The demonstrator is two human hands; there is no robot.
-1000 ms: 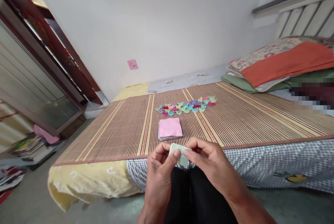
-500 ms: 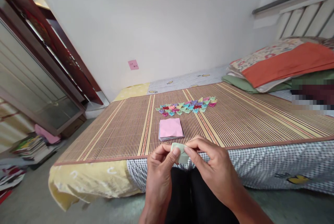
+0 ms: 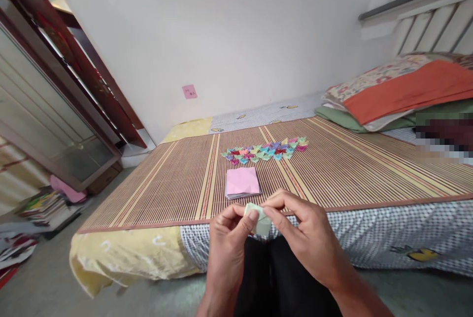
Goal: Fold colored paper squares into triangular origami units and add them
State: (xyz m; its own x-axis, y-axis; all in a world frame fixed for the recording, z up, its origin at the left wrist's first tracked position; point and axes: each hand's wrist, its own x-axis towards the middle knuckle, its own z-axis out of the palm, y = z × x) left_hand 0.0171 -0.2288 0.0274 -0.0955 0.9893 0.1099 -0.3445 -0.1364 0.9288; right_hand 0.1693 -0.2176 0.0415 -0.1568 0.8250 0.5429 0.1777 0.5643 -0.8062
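A small piece of pale green folded paper (image 3: pixel 262 226) is held between my two hands, over the near edge of the bed. My left hand (image 3: pixel 229 238) pinches its left side, with the thumb lying on the front. At its upper right corner, my right hand (image 3: pixel 305 230) grips the paper between thumb and index finger. Just beyond my hands lies a stack of square paper (image 3: pixel 243 181) with a pink sheet on top. Several small folded paper pieces (image 3: pixel 264 151) in many colours sit in rows behind the stack.
A striped bamboo mat (image 3: pixel 166 179) covers the bed. Pillows (image 3: pixel 410 85) and folded bedding are piled at the back right. A pink note (image 3: pixel 189 91) is stuck to the white wall. Books (image 3: pixel 40 208) are stacked on the floor at left, near a glass-fronted cabinet (image 3: pixel 62 124).
Both hands have shifted very slightly right with the green paper. Its upper part now shows a folded edge near the right thumb. The stack and the coloured pieces stay in place.
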